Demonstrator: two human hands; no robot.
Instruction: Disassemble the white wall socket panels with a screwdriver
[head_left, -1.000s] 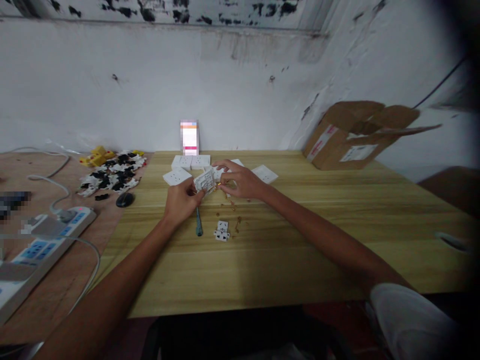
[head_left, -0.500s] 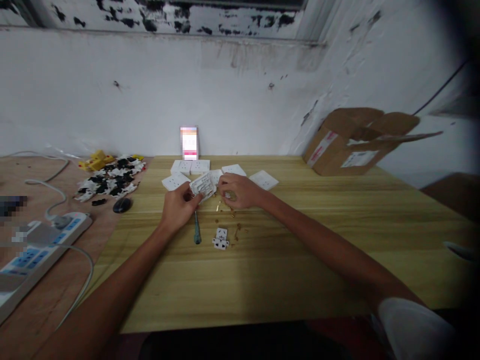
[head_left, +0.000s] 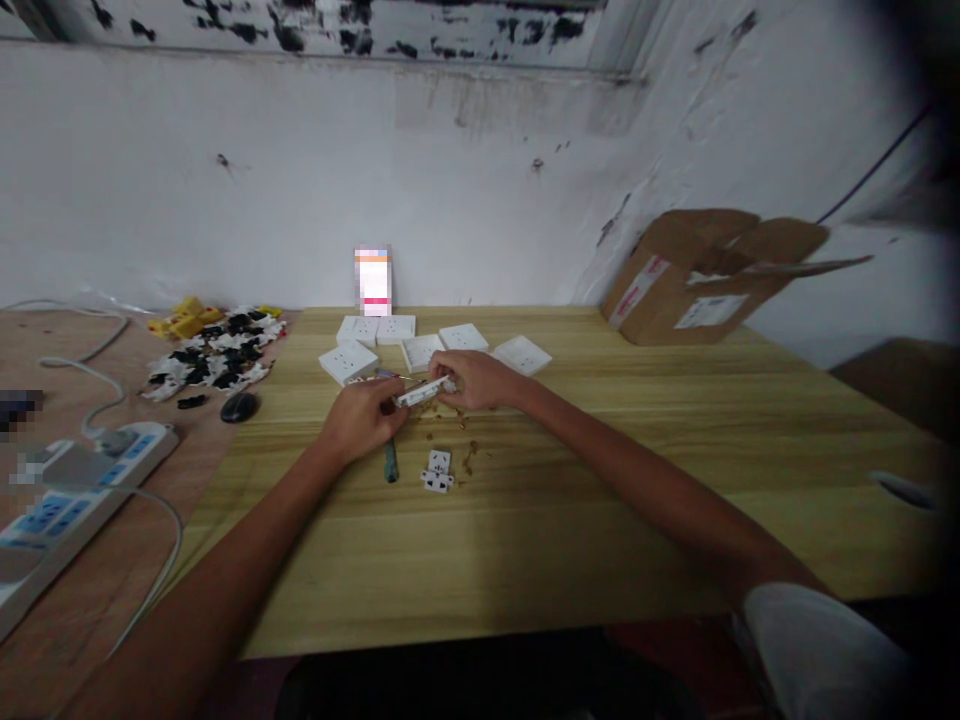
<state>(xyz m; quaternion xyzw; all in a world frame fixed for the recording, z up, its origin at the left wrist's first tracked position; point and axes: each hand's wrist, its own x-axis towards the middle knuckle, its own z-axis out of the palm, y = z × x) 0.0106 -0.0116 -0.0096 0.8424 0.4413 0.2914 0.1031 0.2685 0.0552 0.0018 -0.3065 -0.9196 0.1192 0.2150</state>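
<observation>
A white wall-socket panel (head_left: 423, 392) is held tilted, nearly edge-on, above the table between my two hands. My left hand (head_left: 358, 415) is closed on its left end, thumb in front. My right hand (head_left: 475, 379) is closed at its right end, fingertips bent over the edge; part of the panel there is hidden. Below my left hand lies a screwdriver with a green handle (head_left: 391, 463). A white socket insert (head_left: 438, 471) rests nearer to me, with small brass pieces (head_left: 469, 457) to its right and more under the panel.
Several white socket plates (head_left: 348, 360) lie along the back of the wooden table (head_left: 570, 540), near a lit phone (head_left: 373, 282). At back right stands an open cardboard box (head_left: 675, 285). To the left are a black mouse (head_left: 240, 407), black and white parts (head_left: 214, 360) and a power strip (head_left: 82, 500).
The panel has turned from showing its ribbed back to nearly edge-on. My right hand has come in to its right end. The view has shifted slightly.
</observation>
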